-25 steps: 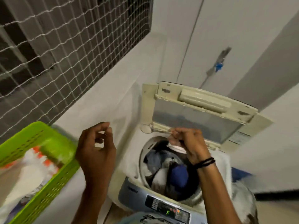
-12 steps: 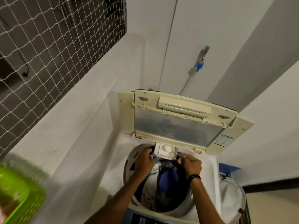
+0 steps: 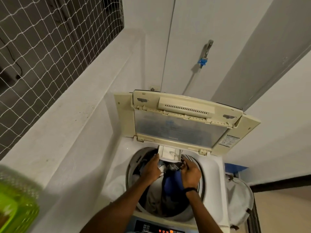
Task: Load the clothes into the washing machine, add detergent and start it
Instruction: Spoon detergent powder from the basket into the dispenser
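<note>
A top-loading washing machine (image 3: 211, 172) stands in front of me with its cream lid (image 3: 181, 126) folded up against the wall. Dark, grey and blue clothes (image 3: 170, 184) fill the drum. A small white detergent drawer (image 3: 170, 153) sticks out over the back rim of the drum. My left hand (image 3: 152, 169) grips the drawer's front left corner. My right hand (image 3: 190, 173), a black band at its wrist, has its fingers curled on the front right corner. The control panel (image 3: 159, 229) with lit orange marks shows at the bottom edge.
A green plastic basket (image 3: 15, 204) sits blurred on the ledge at the lower left. A tap with a blue fitting (image 3: 204, 55) is on the wall behind the lid. A white laundry bag (image 3: 239, 204) stands to the right of the machine. Netting covers the opening at the upper left.
My left hand has come from mid-air beside the basket to the drawer's left corner. The right hand stays at the drawer, which now juts out over the drum. The view shifted right.
</note>
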`<state>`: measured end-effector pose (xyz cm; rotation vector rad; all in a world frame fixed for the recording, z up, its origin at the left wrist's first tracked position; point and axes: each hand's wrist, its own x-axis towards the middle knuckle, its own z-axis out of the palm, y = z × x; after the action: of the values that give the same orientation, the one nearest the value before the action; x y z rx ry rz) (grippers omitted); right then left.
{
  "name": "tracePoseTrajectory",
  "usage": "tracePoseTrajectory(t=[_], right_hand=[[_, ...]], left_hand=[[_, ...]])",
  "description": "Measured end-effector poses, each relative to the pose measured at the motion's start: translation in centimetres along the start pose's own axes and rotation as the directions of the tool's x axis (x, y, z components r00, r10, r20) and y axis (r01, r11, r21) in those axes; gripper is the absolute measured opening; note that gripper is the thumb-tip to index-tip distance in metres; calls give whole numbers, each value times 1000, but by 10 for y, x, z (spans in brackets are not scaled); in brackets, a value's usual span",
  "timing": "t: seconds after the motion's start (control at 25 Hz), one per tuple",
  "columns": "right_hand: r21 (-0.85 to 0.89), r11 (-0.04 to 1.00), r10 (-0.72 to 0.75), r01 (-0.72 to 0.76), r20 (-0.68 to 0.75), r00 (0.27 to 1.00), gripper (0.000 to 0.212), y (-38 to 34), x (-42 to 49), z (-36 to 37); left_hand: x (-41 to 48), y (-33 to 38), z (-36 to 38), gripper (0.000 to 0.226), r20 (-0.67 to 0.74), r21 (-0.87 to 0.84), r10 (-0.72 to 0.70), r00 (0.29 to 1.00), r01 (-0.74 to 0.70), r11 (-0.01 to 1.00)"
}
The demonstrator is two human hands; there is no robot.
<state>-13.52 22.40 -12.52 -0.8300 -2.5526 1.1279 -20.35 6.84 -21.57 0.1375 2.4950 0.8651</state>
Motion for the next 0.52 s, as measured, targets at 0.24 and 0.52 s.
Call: tracePoseTrajectory(t=[0.24, 0.52], right_hand=[[152, 964, 217, -217, 12, 976, 24, -2, 1, -8], [639, 454, 471, -622, 420, 776, 15, -41, -2, -34]], left_hand=[[-23, 20, -23, 64, -17, -60, -16, 1000, 15, 998], [-104, 41, -86, 55, -234, -274, -68, 970, 1, 962]])
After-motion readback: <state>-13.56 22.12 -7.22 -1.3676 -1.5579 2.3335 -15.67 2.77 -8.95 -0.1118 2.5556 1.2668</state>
